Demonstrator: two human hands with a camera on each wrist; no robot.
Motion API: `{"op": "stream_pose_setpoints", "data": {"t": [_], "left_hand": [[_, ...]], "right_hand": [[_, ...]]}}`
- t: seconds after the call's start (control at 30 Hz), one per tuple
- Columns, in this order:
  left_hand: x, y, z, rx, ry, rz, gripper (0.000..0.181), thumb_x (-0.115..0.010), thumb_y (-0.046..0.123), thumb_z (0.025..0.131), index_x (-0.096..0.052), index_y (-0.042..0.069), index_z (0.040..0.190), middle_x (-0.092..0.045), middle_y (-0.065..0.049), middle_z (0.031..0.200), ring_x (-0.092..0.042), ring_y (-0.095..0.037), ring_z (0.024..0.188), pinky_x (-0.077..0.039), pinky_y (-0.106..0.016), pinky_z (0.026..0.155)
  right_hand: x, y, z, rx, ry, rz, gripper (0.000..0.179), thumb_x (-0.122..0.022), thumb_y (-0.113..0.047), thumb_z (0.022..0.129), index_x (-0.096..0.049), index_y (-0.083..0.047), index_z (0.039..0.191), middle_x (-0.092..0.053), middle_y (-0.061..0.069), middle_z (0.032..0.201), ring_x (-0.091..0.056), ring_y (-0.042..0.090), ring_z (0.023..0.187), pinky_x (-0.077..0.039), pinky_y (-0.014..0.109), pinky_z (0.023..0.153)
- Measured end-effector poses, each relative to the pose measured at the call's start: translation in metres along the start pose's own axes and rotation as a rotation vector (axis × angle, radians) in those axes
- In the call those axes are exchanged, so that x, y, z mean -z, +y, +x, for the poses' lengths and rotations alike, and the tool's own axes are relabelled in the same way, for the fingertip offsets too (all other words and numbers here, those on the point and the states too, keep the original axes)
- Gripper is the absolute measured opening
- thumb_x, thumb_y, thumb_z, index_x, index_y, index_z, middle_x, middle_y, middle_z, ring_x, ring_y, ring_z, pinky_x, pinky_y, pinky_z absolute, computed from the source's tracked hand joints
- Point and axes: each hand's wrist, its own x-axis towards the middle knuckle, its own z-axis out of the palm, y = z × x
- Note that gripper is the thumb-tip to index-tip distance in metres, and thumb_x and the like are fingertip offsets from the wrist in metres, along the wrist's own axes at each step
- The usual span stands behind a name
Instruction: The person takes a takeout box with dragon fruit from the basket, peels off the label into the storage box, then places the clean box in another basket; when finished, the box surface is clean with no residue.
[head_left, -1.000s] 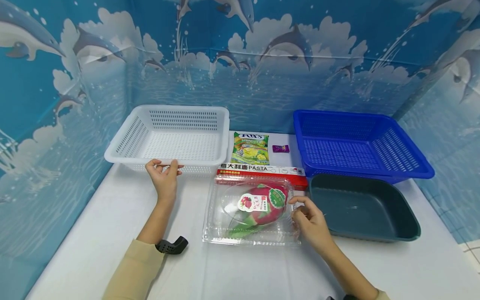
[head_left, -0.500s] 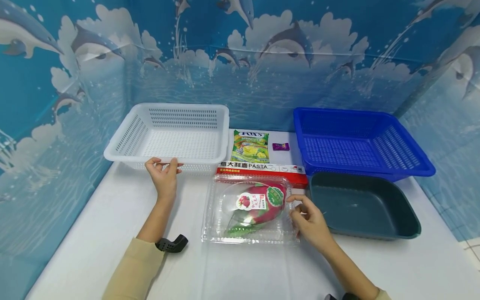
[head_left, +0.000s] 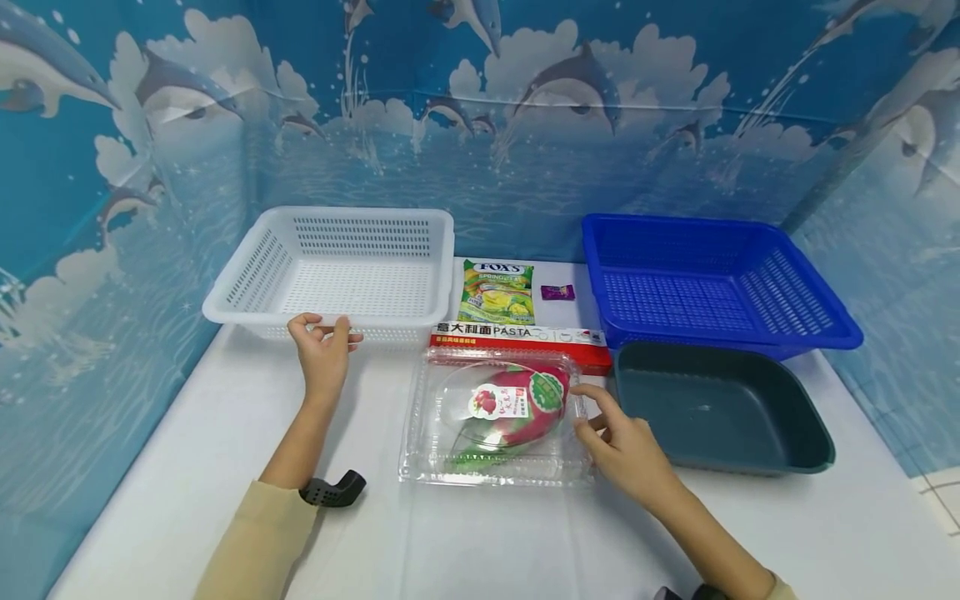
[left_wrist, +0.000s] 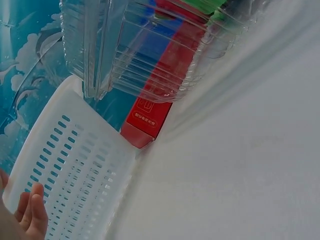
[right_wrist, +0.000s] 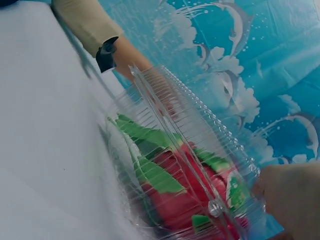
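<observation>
A white perforated basket (head_left: 360, 287) stands at the back left. My left hand (head_left: 322, 358) grips its front rim, thumb and fingers at the edge; the left wrist view shows fingertips (left_wrist: 36, 207) against the outer wall. In the middle lies a clear plastic clamshell box (head_left: 427, 467), its lid down. A red dragon fruit (head_left: 517, 429) with green tips is inside, seen through a lid with stickers. My right hand (head_left: 626, 450) holds the box's right edge, index finger and thumb curled at it. Some right fingers are hidden behind the box in the right wrist view.
Behind the clamshell lies a red and white pasta box (head_left: 592, 354). Beyond it are a green candy bag (head_left: 497, 296) and a small purple wrapped sweet (head_left: 557, 292). A blue basket (head_left: 675, 292) and a dark green basin (head_left: 712, 425) stand on the right, before a dolphin-print curtain (head_left: 525, 183).
The whole head view has shifted slightly left and up. My right index finger and thumb show a little further apart at the box's edge. Both hands keep their places.
</observation>
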Motion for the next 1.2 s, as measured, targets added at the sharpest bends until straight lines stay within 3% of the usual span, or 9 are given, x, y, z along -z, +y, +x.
{"op": "stream_pose_setpoints", "data": {"t": [0.13, 0.23, 0.4, 0.6, 0.73, 0.93, 1.07, 1.2], "left_hand": [[0.005, 0.006, -0.004, 0.062, -0.046, 0.080, 0.029, -0.051, 0.011, 0.100, -0.025, 0.012, 0.112, -0.060, -0.021, 0.097, -0.066, -0.009, 0.065, -0.054, -0.019, 0.065], [0.007, 0.009, -0.011, 0.095, -0.119, 0.139, 0.031, -0.050, 0.013, 0.100, -0.023, 0.010, 0.116, -0.059, -0.022, 0.105, -0.066, -0.010, 0.069, -0.054, -0.021, 0.069], [0.006, 0.012, -0.029, 0.125, -0.308, 0.239, 0.039, -0.051, 0.016, 0.100, -0.024, 0.004, 0.126, -0.053, -0.021, 0.114, -0.069, -0.023, 0.083, -0.054, -0.025, 0.073], [-0.003, 0.010, -0.047, 0.207, -0.492, 0.271, 0.045, -0.053, 0.020, 0.101, -0.027, 0.002, 0.133, -0.052, -0.024, 0.121, -0.066, -0.037, 0.098, -0.056, -0.033, 0.076], [-0.006, 0.010, -0.055, 0.239, -0.595, 0.261, 0.046, -0.053, 0.022, 0.100, -0.029, 0.003, 0.134, -0.055, -0.024, 0.118, -0.065, -0.032, 0.096, -0.057, -0.038, 0.078], [0.001, 0.015, -0.065, 0.282, -0.841, 0.207, 0.059, -0.055, 0.024, 0.094, -0.019, 0.007, 0.138, -0.055, -0.018, 0.109, -0.060, -0.024, 0.091, -0.055, -0.039, 0.076], [0.004, 0.014, -0.067, 0.242, -0.959, 0.152, 0.069, -0.061, 0.020, 0.091, -0.013, 0.011, 0.140, -0.048, -0.016, 0.105, -0.058, -0.018, 0.077, -0.054, -0.035, 0.066], [0.004, 0.013, -0.067, 0.190, -1.007, 0.096, 0.069, -0.066, 0.011, 0.088, -0.021, 0.011, 0.141, -0.040, -0.017, 0.104, -0.052, -0.012, 0.064, -0.051, -0.029, 0.059]], "right_hand": [[0.008, -0.007, 0.001, 0.103, 0.076, -0.255, 0.041, -0.067, -0.023, 0.090, -0.054, -0.014, 0.128, -0.058, -0.005, 0.065, -0.043, 0.006, 0.047, -0.041, 0.024, 0.044], [0.012, -0.012, 0.004, 0.162, 0.141, -0.329, 0.037, -0.072, -0.022, 0.085, -0.061, -0.010, 0.119, -0.052, -0.004, 0.065, -0.040, 0.008, 0.050, -0.039, 0.024, 0.045], [0.011, -0.019, 0.014, 0.202, 0.186, -0.291, 0.027, -0.076, -0.020, 0.083, -0.069, -0.008, 0.106, -0.061, 0.002, 0.085, -0.050, 0.013, 0.067, -0.047, 0.025, 0.054], [0.002, -0.027, 0.029, 0.233, 0.145, -0.222, 0.020, -0.078, -0.018, 0.082, -0.071, -0.009, 0.098, -0.059, 0.002, 0.091, -0.053, 0.017, 0.079, -0.050, 0.030, 0.063], [-0.004, -0.032, 0.038, 0.244, 0.116, -0.179, 0.017, -0.078, -0.018, 0.082, -0.071, -0.009, 0.096, -0.056, 0.001, 0.089, -0.051, 0.016, 0.080, -0.049, 0.030, 0.064], [-0.012, -0.038, 0.047, 0.224, 0.076, -0.124, 0.016, -0.076, -0.018, 0.084, -0.071, -0.010, 0.096, -0.059, -0.002, 0.093, -0.052, 0.015, 0.084, -0.051, 0.031, 0.069], [-0.014, -0.042, 0.050, 0.201, 0.053, -0.116, 0.013, -0.076, -0.014, 0.083, -0.071, -0.009, 0.094, -0.060, -0.002, 0.094, -0.053, 0.016, 0.088, -0.053, 0.034, 0.075], [-0.015, -0.047, 0.051, 0.174, 0.030, -0.119, 0.010, -0.075, -0.013, 0.083, -0.071, -0.010, 0.092, -0.059, -0.002, 0.092, -0.053, 0.016, 0.087, -0.053, 0.033, 0.075]]}}
